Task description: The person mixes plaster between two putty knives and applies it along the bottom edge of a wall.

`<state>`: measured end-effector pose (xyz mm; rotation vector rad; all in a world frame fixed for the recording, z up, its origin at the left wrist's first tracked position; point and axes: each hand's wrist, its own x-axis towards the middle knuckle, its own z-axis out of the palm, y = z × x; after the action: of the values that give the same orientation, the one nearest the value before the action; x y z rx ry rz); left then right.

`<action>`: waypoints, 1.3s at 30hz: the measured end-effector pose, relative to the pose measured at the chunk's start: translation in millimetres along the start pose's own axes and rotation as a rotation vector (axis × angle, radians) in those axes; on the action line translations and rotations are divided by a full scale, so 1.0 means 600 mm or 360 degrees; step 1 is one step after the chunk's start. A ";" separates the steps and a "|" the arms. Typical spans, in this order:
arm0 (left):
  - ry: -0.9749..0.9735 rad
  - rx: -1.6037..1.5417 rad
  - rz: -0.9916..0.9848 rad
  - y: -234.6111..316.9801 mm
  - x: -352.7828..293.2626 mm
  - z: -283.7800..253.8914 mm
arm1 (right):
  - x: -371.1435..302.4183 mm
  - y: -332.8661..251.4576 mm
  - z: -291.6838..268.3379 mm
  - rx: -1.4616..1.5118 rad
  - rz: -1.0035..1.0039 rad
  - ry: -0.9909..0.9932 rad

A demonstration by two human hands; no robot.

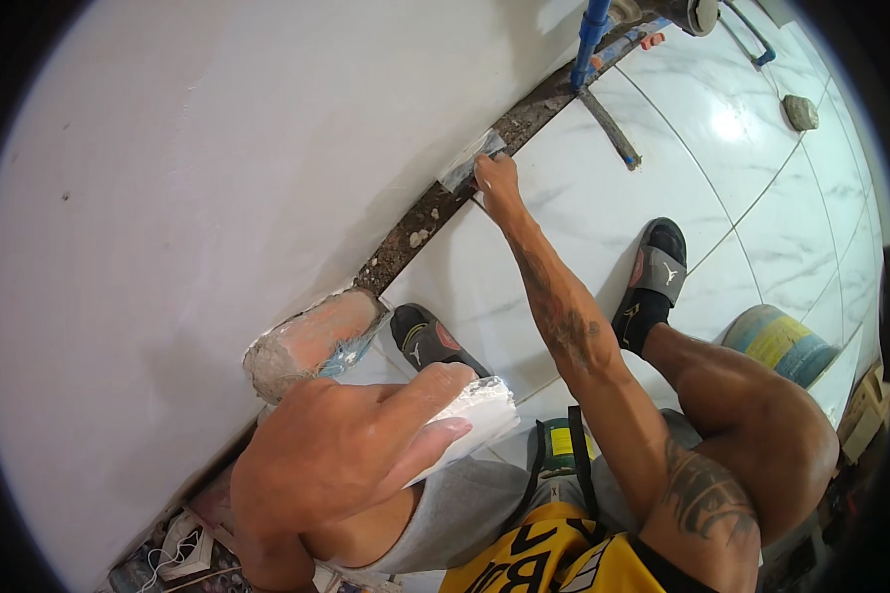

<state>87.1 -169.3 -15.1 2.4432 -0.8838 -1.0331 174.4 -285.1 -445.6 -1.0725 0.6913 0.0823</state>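
At the foot of the white wall [218, 178], my right hand [498, 186] is closed round the handle of a flat-bladed scraper [462, 166]. The blade lies against the wall's lower edge, over a dirt-filled gap [415, 235] between wall and floor. Close to me, my left hand [366, 435] grips a white slab-like piece [480, 410] with rough, plaster-like white stuff along its edge. Part of that piece is hidden behind the fingers. Left of it, a broken hollow [321, 341] in the wall shows an orange surface and rough grey mortar.
Beyond my right hand a blue pipe [589, 44] rises from the gap. A short grey bar [611, 128] lies on the white tiles, with a stone [799, 113] farther right. A bucket [781, 344] stands beside my right leg. Cables and clutter [183, 549] lie at lower left.
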 end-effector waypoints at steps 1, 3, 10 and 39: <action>0.0001 0.0010 -0.0016 -0.002 -0.003 -0.001 | -0.013 -0.013 0.019 0.0013 -0.0024 0.0017; 0.0001 0.0010 -0.0028 -0.003 -0.006 -0.002 | -0.028 -0.042 0.048 0.0025 -0.0051 0.0033; -0.0024 0.0049 -0.0016 0.004 -0.004 -0.002 | -0.070 -0.134 0.048 -0.0011 -0.0036 -0.0124; 0.0004 -0.0002 0.0018 0.002 -0.006 0.005 | -0.083 -0.159 0.069 -0.0327 -0.0388 0.0070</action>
<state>82.4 -167.6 -14.7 2.4351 -0.8945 -1.0265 191.7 -285.1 -331.7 -1.3523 0.5952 -0.0823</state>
